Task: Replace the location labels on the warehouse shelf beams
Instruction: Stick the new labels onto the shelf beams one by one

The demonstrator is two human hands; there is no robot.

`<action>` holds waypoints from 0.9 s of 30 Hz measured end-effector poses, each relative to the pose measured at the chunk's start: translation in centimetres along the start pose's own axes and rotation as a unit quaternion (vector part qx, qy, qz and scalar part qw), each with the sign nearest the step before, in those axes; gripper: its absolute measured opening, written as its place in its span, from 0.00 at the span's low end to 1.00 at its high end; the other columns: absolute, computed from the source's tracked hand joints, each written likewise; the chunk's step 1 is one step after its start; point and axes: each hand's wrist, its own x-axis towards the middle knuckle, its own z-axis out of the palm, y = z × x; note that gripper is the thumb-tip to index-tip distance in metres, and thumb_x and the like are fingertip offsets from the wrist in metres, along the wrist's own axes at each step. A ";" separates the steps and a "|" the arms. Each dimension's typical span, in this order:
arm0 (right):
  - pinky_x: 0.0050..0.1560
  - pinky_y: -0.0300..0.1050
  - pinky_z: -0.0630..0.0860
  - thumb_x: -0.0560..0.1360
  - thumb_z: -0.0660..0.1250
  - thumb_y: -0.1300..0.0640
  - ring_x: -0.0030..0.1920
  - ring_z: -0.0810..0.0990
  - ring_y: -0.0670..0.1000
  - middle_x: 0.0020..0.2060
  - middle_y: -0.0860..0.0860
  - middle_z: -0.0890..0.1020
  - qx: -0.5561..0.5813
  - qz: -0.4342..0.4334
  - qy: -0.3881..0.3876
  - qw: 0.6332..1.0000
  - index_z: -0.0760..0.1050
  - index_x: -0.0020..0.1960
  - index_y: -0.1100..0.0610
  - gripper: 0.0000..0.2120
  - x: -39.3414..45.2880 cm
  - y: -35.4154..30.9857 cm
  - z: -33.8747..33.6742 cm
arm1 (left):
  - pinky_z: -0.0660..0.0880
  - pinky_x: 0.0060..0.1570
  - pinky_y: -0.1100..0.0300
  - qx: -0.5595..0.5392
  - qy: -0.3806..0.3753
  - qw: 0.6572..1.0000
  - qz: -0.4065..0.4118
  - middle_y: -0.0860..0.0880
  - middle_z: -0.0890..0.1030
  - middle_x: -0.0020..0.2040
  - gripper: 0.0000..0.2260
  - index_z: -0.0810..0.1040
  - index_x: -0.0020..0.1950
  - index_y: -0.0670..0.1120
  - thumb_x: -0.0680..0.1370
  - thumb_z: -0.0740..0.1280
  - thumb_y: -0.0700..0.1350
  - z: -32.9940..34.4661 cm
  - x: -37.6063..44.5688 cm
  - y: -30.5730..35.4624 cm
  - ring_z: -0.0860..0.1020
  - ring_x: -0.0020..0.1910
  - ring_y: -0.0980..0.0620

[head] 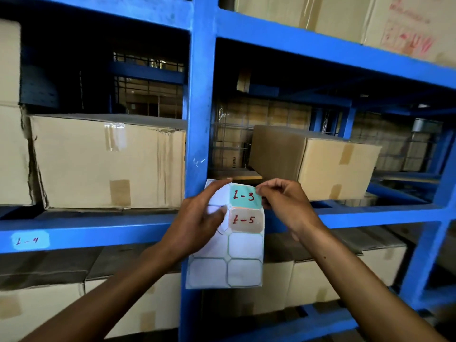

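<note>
At the centre of the frame, the left hand (197, 218) holds a white label sheet (229, 260) upright in front of the blue shelf post (199, 107), thumb pressed on its face. The right hand (283, 203) pinches the upper right corner of the teal "L-3" label (244, 196) on the sheet, above the pinkish "L-5" label (245, 220). At lower left, an "L-4" label (30, 240) sits stuck on the shelf beam (98, 234).

My left hand (197, 223): raised, fingers spread, thumb pressed forward. My right hand (283, 201): raised, thumb and forefinger pinched, seemingly closed; other fingers curled. Both forearms bare, extended.
</note>
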 end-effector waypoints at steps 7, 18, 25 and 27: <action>0.38 0.40 0.79 0.72 0.68 0.66 0.43 0.82 0.50 0.39 0.54 0.81 -0.048 -0.004 0.015 0.999 0.74 0.37 0.55 0.09 -0.1 -0.4 -2.0 | 0.77 0.45 0.69 -0.020 0.000 0.999 -0.037 0.49 0.78 0.62 0.37 0.56 0.67 0.71 0.71 0.73 0.43 3.6 1.2 0.7 0.79 0.58 0.50; 0.32 0.33 0.75 0.71 0.67 0.68 0.33 0.80 0.43 0.43 0.59 0.83 -0.003 -0.004 -0.074 0.997 0.78 0.49 0.64 0.06 5.5 -2.2 -10.2 | 0.71 0.43 0.59 0.174 0.000 0.984 0.048 0.52 0.79 0.51 0.44 0.43 0.71 0.71 0.74 0.69 0.41 6.4 6.5 -0.3 0.77 0.43 0.56; 0.32 0.28 0.74 0.72 0.68 0.64 0.42 0.80 0.43 0.41 0.51 0.82 0.041 -0.224 0.025 0.974 0.79 0.46 0.57 0.05 13.1 -8.1 -16.8 | 0.70 0.47 0.70 0.213 0.025 0.969 0.120 0.48 0.79 0.53 0.43 0.45 0.73 0.67 0.73 0.71 0.43 5.9 15.8 3.0 0.76 0.43 0.56; 0.33 0.27 0.73 0.72 0.68 0.66 0.39 0.80 0.42 0.38 0.51 0.82 0.061 -0.272 0.057 0.959 0.79 0.44 0.57 0.05 15.2 -10.4 -17.9 | 0.73 0.46 0.62 0.239 0.020 0.960 0.146 0.46 0.79 0.51 0.44 0.43 0.73 0.66 0.73 0.70 0.42 5.7 18.8 5.1 0.77 0.46 0.54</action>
